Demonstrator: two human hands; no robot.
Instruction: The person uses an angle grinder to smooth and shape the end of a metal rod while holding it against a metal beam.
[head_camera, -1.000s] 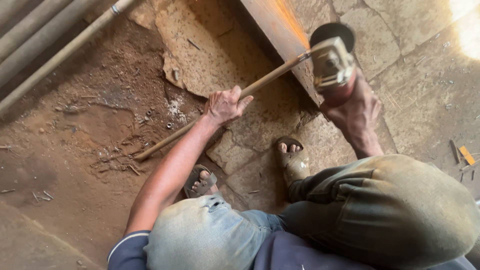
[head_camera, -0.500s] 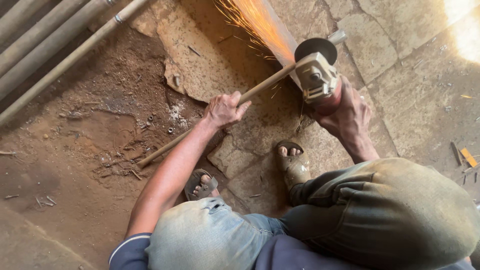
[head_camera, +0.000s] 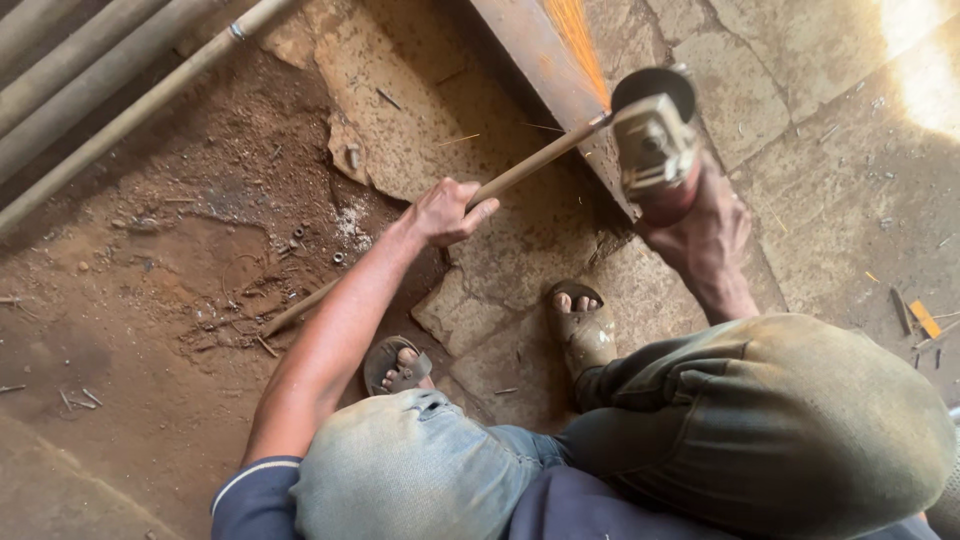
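Rod (head_camera: 530, 163) contact point: the long thin rod slopes from the dirt at lower left up to the edge of a rusty steel beam (head_camera: 540, 60), where its upper end meets the grinder (head_camera: 655, 140). The grinder's dark disc sits at the rod tip, just beside the beam edge.

Sparks (head_camera: 580, 40) stream up and away from the disc along the beam. Half a second ago the spray was wider and the grinder sat a little lower and further left; one second ago only a faint glow showed on the beam. The disc has therefore shifted slightly up the rod end, and the stream is now narrower. Judgement: cutting or grinding at the rod tip is under way, not finished, as the rod is in one piece.

Left hand (head_camera: 445, 212): fingers closed around the rod at mid-length, pinning it in place, as in the earlier views.

Right hand (head_camera: 705, 230): wrapped fully around the red body of the grinder from below, grip closed.

Surroundings: the person squats, with two sandalled feet (head_camera: 585, 325) on cracked stone slabs (head_camera: 500, 330) just below the rod. Grey pipes (head_camera: 90, 90) lie along the upper left. Dirt with small metal scraps (head_camera: 220, 300) covers the ground on the left.
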